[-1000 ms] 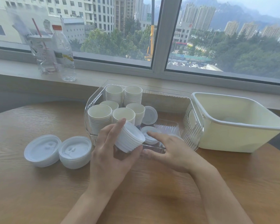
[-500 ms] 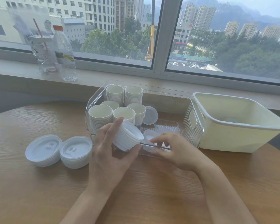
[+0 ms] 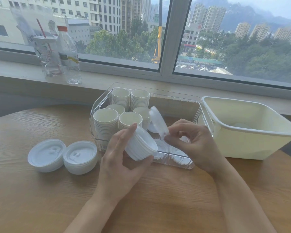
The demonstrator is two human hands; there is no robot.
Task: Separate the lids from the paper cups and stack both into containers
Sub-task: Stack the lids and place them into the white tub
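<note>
Right hand [image 3: 194,145] lifted single lid [image 3: 158,121] from clear bin [image 3: 175,161]; no legible writing.

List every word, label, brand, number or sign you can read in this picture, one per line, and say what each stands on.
No text can be read with certainty.
Plastic drink cup on the sill: red and grey print, too blurred to read.
Water bottle: yellow and white label, too blurred to read.
Red sign on a building outside: too small to read.
Lids and paper cups: no print visible.

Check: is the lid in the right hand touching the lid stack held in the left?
Apart. The head view shows the single lid raised in the right hand, background visible between it and the left hand's lid stack.
</note>
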